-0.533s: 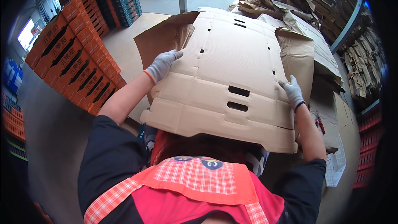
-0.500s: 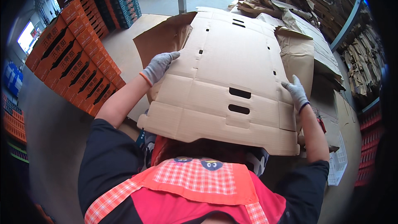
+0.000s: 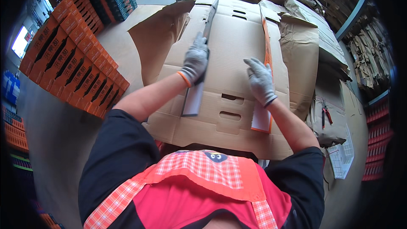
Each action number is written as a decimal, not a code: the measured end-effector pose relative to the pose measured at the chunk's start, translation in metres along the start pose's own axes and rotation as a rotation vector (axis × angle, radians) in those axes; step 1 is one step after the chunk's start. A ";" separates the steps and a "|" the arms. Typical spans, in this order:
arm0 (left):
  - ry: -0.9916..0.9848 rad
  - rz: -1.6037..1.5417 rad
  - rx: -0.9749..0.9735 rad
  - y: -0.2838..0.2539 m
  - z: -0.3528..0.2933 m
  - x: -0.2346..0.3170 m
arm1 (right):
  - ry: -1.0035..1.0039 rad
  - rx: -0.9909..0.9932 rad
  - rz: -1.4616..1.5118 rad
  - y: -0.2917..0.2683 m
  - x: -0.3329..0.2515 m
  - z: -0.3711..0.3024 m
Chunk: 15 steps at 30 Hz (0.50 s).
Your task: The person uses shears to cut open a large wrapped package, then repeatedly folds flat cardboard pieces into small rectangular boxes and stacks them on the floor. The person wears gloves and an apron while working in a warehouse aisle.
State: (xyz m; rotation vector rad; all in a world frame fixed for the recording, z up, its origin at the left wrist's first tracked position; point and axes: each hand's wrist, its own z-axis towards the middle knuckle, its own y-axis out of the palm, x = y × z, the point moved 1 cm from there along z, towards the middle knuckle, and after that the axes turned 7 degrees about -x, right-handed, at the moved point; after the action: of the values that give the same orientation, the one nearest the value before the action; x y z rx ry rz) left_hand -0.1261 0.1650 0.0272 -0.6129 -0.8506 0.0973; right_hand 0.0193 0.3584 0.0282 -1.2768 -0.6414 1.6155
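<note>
Left hand (image 3: 196,61): while its gloved fingers are lying straight and unclenched, it is touching the gray-and-white panel (image 3: 194,102).
Right hand (image 3: 260,80): also gloved and uncurled, it is resting beside the orange-edged panel (image 3: 260,118), apparently touching it.
Cardboard sheet (image 3: 231,70): it is lying flat, its near edge facing the checked apron (image 3: 224,178).
Panels: both are running lengthwise, inside the sheet's left and right edges.
Red-handled tool (image 3: 326,114): it is lying beyond the sheet's right edge.
Orange boxes (image 3: 74,65): they are standing stacked beyond its left edge.
</note>
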 end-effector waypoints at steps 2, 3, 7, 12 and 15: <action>-0.090 -0.543 -0.038 -0.049 -0.021 -0.029 | -0.242 0.246 0.441 -0.052 0.024 -0.002; 0.581 0.156 0.012 -0.086 -0.027 -0.037 | -0.354 0.409 0.198 -0.081 0.038 -0.012; 0.749 0.507 -0.582 -0.135 -0.047 -0.044 | -0.553 -0.289 -0.673 -0.144 0.066 -0.062; 0.411 0.221 -0.619 -0.105 -0.016 0.031 | -0.397 -0.129 0.062 -0.136 0.025 -0.051; 0.498 0.103 -0.279 -0.113 -0.005 0.075 | -0.383 0.230 0.066 -0.149 -0.001 -0.044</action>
State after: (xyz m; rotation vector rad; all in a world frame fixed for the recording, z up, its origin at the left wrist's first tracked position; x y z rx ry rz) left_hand -0.0904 0.0932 0.1368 -0.8968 -0.3498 -0.0816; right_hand 0.1132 0.4132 0.1395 -0.8352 -0.6258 1.9490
